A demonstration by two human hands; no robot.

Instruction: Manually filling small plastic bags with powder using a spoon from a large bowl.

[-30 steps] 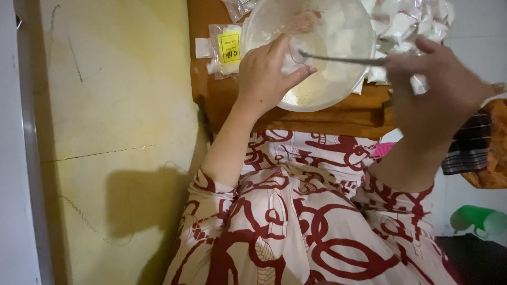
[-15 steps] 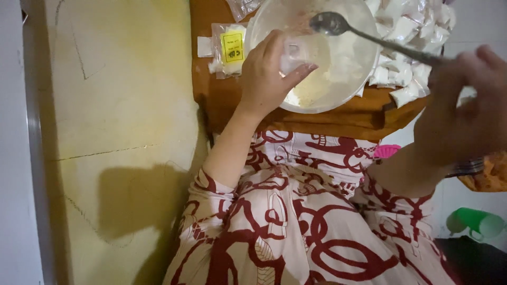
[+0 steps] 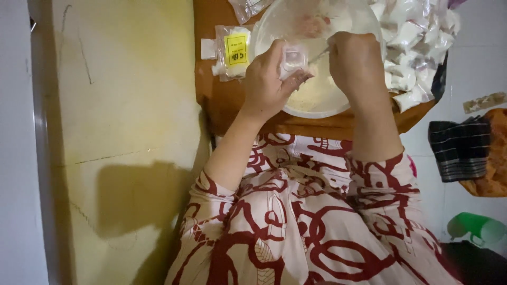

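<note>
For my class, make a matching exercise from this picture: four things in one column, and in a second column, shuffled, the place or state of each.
Things:
1. left hand
2. right hand
3. yellow-labelled packet
4. green cup

Places or states:
A. lies on its side on the floor, lower right
B. holds a small clear bag over the bowl
C. lies flat on the brown table, left of the bowl
D. grips a spoon handle above the bowl

Pairs: 1-B, 2-D, 3-C, 4-A
</note>
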